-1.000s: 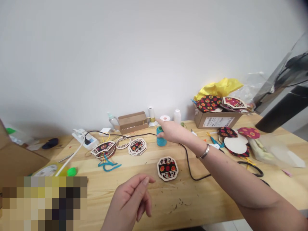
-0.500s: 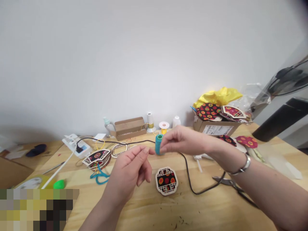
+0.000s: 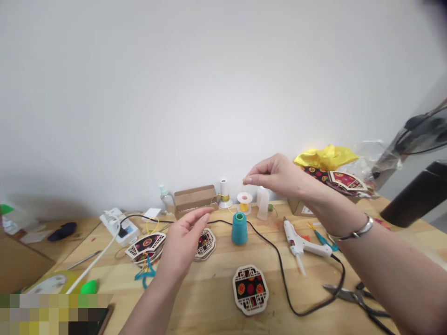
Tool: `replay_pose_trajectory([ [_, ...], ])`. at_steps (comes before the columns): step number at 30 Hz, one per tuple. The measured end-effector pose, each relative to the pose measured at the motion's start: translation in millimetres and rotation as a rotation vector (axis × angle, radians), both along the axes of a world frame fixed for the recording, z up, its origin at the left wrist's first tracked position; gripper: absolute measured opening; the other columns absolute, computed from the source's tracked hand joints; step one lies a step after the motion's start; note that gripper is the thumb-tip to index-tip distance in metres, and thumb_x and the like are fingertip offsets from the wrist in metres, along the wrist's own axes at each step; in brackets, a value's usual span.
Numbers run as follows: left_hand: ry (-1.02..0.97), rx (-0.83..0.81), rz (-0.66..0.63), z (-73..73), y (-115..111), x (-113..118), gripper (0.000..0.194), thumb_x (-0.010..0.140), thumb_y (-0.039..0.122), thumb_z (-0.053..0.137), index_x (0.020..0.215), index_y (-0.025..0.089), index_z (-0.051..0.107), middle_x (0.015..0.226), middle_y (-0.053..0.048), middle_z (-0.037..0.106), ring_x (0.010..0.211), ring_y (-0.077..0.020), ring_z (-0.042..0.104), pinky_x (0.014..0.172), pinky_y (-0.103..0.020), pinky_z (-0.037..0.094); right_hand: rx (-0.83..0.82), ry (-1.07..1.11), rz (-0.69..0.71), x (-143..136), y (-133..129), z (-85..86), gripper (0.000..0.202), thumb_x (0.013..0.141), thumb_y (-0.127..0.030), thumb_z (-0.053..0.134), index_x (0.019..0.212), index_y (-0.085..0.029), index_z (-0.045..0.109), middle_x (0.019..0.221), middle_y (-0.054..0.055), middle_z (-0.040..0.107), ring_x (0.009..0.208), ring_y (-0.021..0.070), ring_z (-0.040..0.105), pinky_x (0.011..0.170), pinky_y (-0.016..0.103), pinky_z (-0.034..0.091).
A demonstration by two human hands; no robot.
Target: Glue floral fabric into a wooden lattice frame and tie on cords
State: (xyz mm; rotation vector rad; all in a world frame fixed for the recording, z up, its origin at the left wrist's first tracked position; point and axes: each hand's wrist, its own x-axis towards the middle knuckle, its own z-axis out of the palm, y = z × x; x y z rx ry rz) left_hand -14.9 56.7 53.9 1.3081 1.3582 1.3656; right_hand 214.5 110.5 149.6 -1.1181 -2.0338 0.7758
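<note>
My left hand (image 3: 185, 237) is over the left middle of the table, thumb and forefinger pinched together; whatever is between them is too fine to make out. Higher and to the right, my right hand (image 3: 274, 174) is raised in a pinch too, in front of the wall. Any thread between the two hands does not show. A cone of teal thread (image 3: 239, 229) stands upright below and between them. Nearer me lies a lobed wooden lattice piece (image 3: 250, 289) backed with dark flowered fabric. Similar lattice pieces (image 3: 206, 244) lie partly hidden behind my left hand.
A white glue gun (image 3: 302, 242) with a black cord and scissors (image 3: 344, 294) lie at right. Behind are a cardboard box (image 3: 195, 199), a spool of yellow cord (image 3: 245, 203) and a plastic bottle (image 3: 263, 204). A power strip (image 3: 122, 228) and fan-shaped pieces (image 3: 145, 246) are at left.
My right hand has risen up and away from the teal thread cone, widening the gap between my hands. The view has tilted up slightly; the cone and glue gun now show fully.
</note>
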Motion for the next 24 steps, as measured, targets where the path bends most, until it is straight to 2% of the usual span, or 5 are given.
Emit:
replay_pose_trajectory([
  [4, -0.025, 0.1, 0.062, 10.0, -2.5, 0.4, 0.033, 0.08, 0.038, 0.064, 0.111, 0.025, 0.067, 0.133, -0.004, 0.055, 0.093, -0.0171, 0.058, 0.084, -0.031, 0.045, -0.013, -0.047, 0.07, -8.1, -5.1, -2.0, 0.026, 0.078, -0.037, 0.062, 0.073, -0.014, 0.073, 0.058, 0.001, 0.057, 0.052, 0.0085, 0.042, 0.049, 0.024, 0.034],
  [8, -0.177, 0.015, -0.208, 26.2, -10.4, 19.0, 0.046, 0.08, 0.038, 0.064, 0.124, 0.024, 0.058, 0.072, 0.0, 0.066, 0.067, -0.0119, 0.056, 0.064, -0.023, 0.046, -0.017, -0.123, 0.155, -23.0, -13.1, -2.7, 0.026, 0.079, -0.035, 0.06, 0.073, -0.013, 0.072, 0.055, -0.002, 0.052, 0.051, 0.0074, 0.038, 0.048, 0.023, 0.031],
  [10, -0.205, -0.003, -0.266, 29.0, -11.6, 27.5, 0.044, 0.077, 0.035, 0.068, 0.118, 0.02, 0.061, 0.071, 0.0, 0.065, 0.064, -0.0113, 0.056, 0.056, -0.02, 0.043, -0.022, -0.165, 0.194, -29.7, -15.8, -1.1, 0.025, 0.079, -0.033, 0.059, 0.073, -0.013, 0.071, 0.054, -0.003, 0.05, 0.051, 0.007, 0.037, 0.048, 0.022, 0.03],
  [15, -0.157, 0.061, -0.195, 16.2, -8.9, 26.5, 0.02, 0.079, 0.035, 0.065, 0.077, 0.015, 0.067, 0.054, 0.004, 0.055, 0.048, -0.0058, 0.043, 0.047, -0.017, 0.034, -0.026, -0.244, 0.256, -35.3, -12.4, 10.2, 0.019, 0.078, -0.027, 0.061, 0.078, -0.012, 0.071, 0.059, -0.001, 0.056, 0.055, 0.0079, 0.042, 0.051, 0.022, 0.034],
  [24, -0.062, 0.076, -0.128, -8.0, -4.5, 9.4, 0.023, 0.076, 0.036, 0.066, 0.08, 0.014, 0.069, 0.056, 0.002, 0.059, 0.052, -0.0091, 0.048, 0.05, -0.019, 0.037, -0.007, 0.061, 0.105, -34.2, 4.3, 43.6, 0.018, 0.08, -0.031, 0.063, 0.084, -0.015, 0.071, 0.073, 0.002, 0.062, 0.064, 0.0107, 0.05, 0.06, 0.024, 0.043],
])
